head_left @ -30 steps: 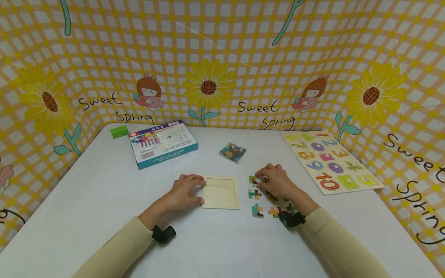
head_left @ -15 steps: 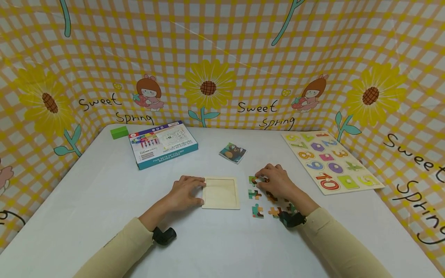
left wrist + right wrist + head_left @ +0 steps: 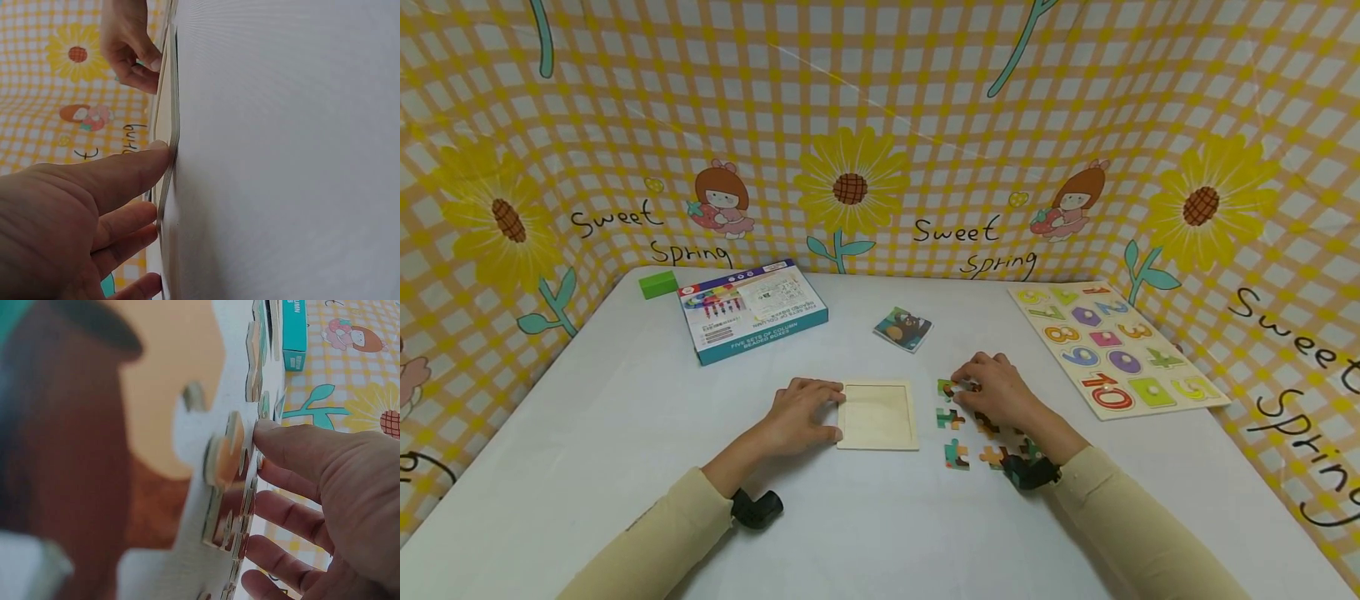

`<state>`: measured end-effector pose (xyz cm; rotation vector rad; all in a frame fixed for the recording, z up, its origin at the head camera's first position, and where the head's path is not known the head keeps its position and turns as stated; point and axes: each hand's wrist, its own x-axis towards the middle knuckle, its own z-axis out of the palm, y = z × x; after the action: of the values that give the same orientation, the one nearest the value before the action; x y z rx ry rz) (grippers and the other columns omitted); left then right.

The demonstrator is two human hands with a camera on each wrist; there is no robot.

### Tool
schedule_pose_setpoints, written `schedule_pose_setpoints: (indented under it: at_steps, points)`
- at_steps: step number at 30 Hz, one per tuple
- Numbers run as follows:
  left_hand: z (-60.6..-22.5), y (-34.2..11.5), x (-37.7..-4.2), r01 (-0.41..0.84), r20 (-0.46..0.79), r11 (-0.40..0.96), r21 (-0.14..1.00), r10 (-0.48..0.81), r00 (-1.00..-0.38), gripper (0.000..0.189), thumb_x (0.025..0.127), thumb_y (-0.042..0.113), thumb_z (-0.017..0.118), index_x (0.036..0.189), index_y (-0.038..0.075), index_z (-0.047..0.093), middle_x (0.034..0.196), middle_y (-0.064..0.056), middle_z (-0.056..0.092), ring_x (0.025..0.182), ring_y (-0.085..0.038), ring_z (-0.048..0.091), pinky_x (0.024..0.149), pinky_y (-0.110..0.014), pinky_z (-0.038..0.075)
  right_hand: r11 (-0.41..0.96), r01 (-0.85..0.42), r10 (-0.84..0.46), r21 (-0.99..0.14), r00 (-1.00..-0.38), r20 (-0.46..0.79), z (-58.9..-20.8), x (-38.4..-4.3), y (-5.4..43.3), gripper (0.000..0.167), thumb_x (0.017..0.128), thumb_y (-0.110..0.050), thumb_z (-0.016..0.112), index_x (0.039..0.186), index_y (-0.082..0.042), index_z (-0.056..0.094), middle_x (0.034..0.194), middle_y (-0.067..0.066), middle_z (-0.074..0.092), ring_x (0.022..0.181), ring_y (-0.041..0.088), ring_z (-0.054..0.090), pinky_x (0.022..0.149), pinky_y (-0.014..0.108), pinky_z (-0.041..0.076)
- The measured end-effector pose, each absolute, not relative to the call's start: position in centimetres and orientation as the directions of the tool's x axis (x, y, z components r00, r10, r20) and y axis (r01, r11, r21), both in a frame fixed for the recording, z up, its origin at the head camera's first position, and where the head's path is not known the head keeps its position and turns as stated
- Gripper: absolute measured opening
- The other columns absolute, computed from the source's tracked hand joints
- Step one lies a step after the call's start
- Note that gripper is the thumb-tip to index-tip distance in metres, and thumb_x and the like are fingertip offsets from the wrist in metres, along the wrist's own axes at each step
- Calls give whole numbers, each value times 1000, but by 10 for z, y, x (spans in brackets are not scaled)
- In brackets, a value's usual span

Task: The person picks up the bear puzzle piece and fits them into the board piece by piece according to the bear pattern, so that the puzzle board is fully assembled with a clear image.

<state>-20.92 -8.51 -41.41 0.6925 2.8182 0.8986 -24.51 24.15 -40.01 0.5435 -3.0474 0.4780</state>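
Observation:
In the head view a square wooden puzzle tray with a raised rim lies bare on the table. My left hand rests at its left side, thumb near the front corner and fingertips at the rim farther back. In the left wrist view the thumb touches the tray's edge and the fingers are spread. To the right, several jigsaw pieces lie in rows. My right hand reaches over the back row, thumb and forefinger around the edge of a green and brown piece. Palm and wrist hide some pieces.
A small bear picture card lies behind the tray. The boxed bead set stands back left, with a green block beside it. At the right lies a number and shape board. Patterned cloth walls the table's back and sides.

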Motion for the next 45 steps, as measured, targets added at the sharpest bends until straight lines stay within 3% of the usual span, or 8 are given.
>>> schedule_pose_setpoints:
  at_steps: [10, 27, 37, 45]
  points:
    - [-415, -84, -210, 379, 29, 731, 567, 443, -896, 47, 77, 25, 76, 120, 12, 61, 139, -1, 51, 128, -30, 37, 98, -51, 29, 896, -362, -357, -256, -932, 66, -399, -245, 239, 25, 84, -22, 68, 105, -9, 70, 105, 9, 62, 94, 29, 49, 78, 43, 41]
    - [-416, -85, -211, 367, 23, 722, 587, 438, -899, 48, 77, 24, 75, 121, 12, 61, 140, -1, 51, 129, -29, 36, 100, -51, 27, 880, -371, -356, -297, -928, 107, -389, -242, 232, 24, 86, -20, 63, 107, -10, 70, 108, 12, 63, 98, 30, 48, 80, 45, 40]
    - [-414, -84, -209, 360, 22, 719, 595, 433, -901, 48, 77, 22, 75, 122, 12, 60, 140, -1, 50, 130, -29, 35, 101, -51, 26, 864, -403, -379, -301, -915, 135, -375, -235, 218, 26, 85, -22, 68, 109, -11, 69, 110, 11, 62, 104, 32, 48, 87, 49, 39]
    - [-413, -84, -208, 359, 29, 722, 592, 425, -905, 48, 77, 23, 76, 121, 13, 61, 139, 1, 51, 129, -28, 36, 101, -51, 27, 846, -448, -416, -287, -894, 169, -373, -231, 200, 27, 83, -23, 70, 107, -11, 70, 107, 10, 63, 99, 31, 48, 83, 46, 39]
